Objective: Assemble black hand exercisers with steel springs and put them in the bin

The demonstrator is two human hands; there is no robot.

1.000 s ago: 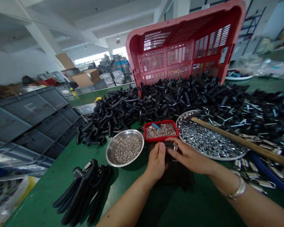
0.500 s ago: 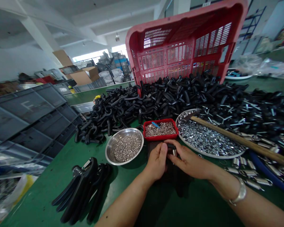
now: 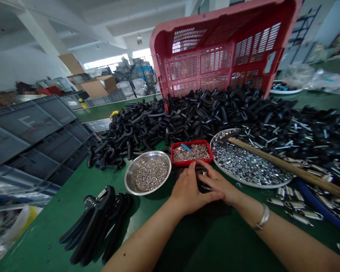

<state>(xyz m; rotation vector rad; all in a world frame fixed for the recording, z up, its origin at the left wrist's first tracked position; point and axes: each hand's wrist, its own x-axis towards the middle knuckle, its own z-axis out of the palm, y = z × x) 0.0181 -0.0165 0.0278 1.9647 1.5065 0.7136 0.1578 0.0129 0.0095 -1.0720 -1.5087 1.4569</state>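
Note:
In front of the small red tray, both my hands close round a hand grip strengthener (image 3: 200,180), of which a black curved part and a coil spring (image 3: 204,173) show between the fingers. My left hand (image 3: 188,190) wraps it from the left, thumb stretched across toward the right hand. My right hand (image 3: 222,186) grips it from the right, fingers bent over the top near the spring. Beneath the hands lies a dark block (image 3: 181,173), mostly hidden. Several assembled black hand grip strengtheners (image 3: 98,223) lie at the front left.
Near the hands stand a metal bowl (image 3: 127,179) of small rings, a red tray (image 3: 184,164) of pins and a round plate (image 3: 243,183) of metal parts. A hammer (image 3: 274,160) lies across the plate. Black handles (image 3: 192,113) pile before a tipped red crate (image 3: 187,26); loose springs (image 3: 296,205) lie right.
My hands have closed in over the grip strengthener. The left thumb has swung across to the right, and the right wrist has shifted left. The view has tilted slightly.

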